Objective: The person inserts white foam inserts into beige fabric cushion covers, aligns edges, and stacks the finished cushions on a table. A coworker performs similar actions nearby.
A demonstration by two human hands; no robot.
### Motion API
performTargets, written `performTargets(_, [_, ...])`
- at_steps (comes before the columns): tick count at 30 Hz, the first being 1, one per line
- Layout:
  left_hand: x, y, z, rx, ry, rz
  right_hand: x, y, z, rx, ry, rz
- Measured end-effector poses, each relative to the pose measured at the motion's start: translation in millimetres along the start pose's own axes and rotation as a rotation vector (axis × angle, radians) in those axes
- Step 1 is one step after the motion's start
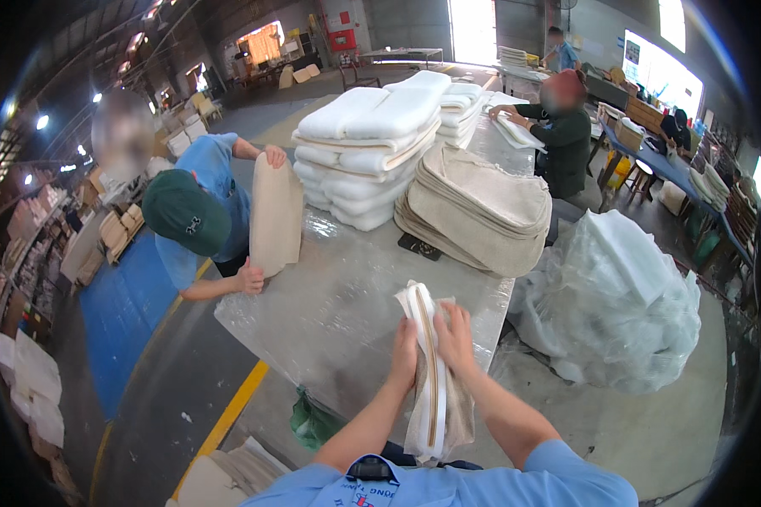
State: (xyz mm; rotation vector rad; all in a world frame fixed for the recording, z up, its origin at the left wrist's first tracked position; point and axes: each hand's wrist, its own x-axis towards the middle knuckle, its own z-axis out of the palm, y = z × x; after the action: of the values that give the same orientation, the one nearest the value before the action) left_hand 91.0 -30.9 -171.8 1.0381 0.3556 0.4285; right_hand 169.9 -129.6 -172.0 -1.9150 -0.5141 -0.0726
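Wearer's at the near edge of the table, zippered fabric piece between both hands, running lengthwise from near their body out over the tabletop; white strip and brown zip line face up, beige cloth at the sides. Left hand clamped on its left edge, right hand clamped on its right, both toward the far end; fingertips partly hidden. Green bag near left, big clear plastic bundle right of the table. Farther up, right: stacked beige covers, dark flat item just beside the base. Left side, green-capped co-worker holds a beige panel upright, two-handed. Beyond: tall white padding stack. Far right, dark-sleeved co-worker handles white sheets.
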Motion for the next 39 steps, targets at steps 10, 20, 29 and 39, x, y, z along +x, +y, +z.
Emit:
performTargets(10, [54.2, 8.7, 15.5, 0.23, 0.27, -0.163, 135.8, -3.3, 34.1, 0.026, -0.49, 0.225])
performTargets(20, [68.5, -1.8, 26.9, 0.409, 0.386, -0.061, 97.1, 50.0, 56.7, 0.398, 0.018, 0.216])
performTargets(29, [102.6, 24.6, 8.6, 0.889, 0.218, 0.333, 99.4, 53.8, 56.4, 0.492, 0.025, 0.042])
performTargets(39, [114.7, 48.1, -3.3, 0.923, 0.17, 0.47, 170.9, 25.7, 10.7, 0.368, -0.748, 0.058])
